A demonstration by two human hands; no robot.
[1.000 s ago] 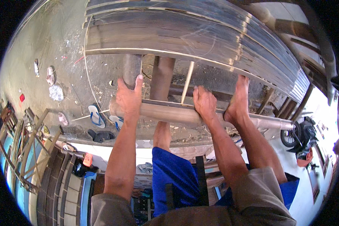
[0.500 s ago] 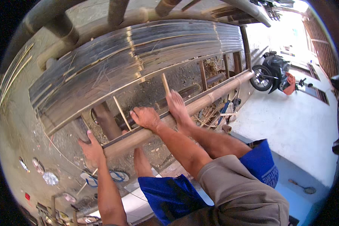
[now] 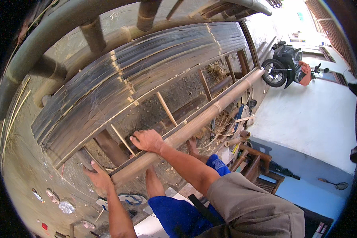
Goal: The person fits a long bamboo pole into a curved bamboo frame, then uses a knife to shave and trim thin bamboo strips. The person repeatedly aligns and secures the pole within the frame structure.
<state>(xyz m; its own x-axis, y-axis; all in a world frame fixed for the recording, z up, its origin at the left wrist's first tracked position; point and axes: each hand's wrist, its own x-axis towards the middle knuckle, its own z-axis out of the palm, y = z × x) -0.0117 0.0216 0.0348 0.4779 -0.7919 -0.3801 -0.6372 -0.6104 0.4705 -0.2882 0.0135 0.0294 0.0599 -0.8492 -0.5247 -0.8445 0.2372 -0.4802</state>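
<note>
A thick bamboo pole (image 3: 178, 133) forms the near rail of a long bamboo bench frame. My right hand (image 3: 147, 141) lies over the pole with its fingers curled round the inner side. Against the pole's left end rests my left hand (image 3: 99, 178), thumb and fingers spread apart. Thin wooden crosspieces (image 3: 166, 109) stretch from the near pole towards dark bamboo slats (image 3: 146, 65), leaving an open gap between. A pale stick (image 3: 122, 139) stands in that gap beside my right hand. My fingertips below the pole are hidden.
Heavy bamboo rails (image 3: 127, 33) rise along the far side. Flip-flops (image 3: 131, 199) lie on the ground near my left forearm. A parked motorbike (image 3: 283, 67) stands at the right by a white wall (image 3: 305, 107). Bamboo offcuts (image 3: 236, 141) are scattered beyond the pole, near a bamboo chair (image 3: 261, 172).
My right foot has come off the pole and is now lower, behind it. Both hands keep their places on the pole while the view has shifted somewhat.
</note>
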